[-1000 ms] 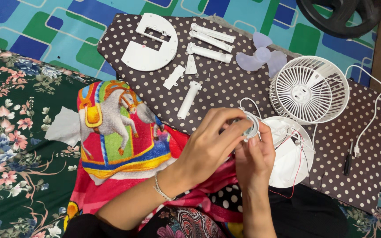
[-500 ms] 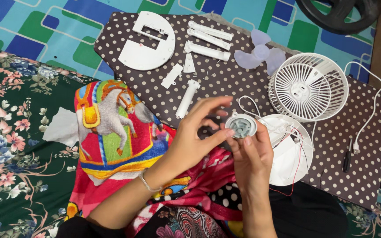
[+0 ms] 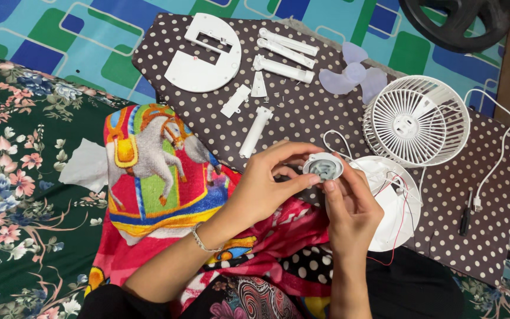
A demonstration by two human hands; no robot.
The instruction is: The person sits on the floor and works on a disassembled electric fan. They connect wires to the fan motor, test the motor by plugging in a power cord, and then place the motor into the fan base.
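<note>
- The left hand (image 3: pixel 267 189) and right hand (image 3: pixel 352 210) both pinch a small round motor (image 3: pixel 323 166) between fingertips, held above the dotted cloth (image 3: pixel 302 118).
- Thin red wires (image 3: pixel 396 195) run from it to the white round housing (image 3: pixel 394 212) just beside the right hand.
- The white fan grille (image 3: pixel 417 121) lies like a shallow basket, nothing loose visible inside.
- Pale fan blades (image 3: pixel 352 77), a white half-round base plate (image 3: pixel 202 56) and white stand pieces (image 3: pixel 284 56) lie well apart on the cloth.

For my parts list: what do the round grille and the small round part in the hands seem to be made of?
Round grille: apparently white moulded plastic with a smooth finish, judging by its thin, even ribs.
Small round part, held by both hands: white plastic shell, it seems; the grey centre may be metal, but I cannot tell.
</note>
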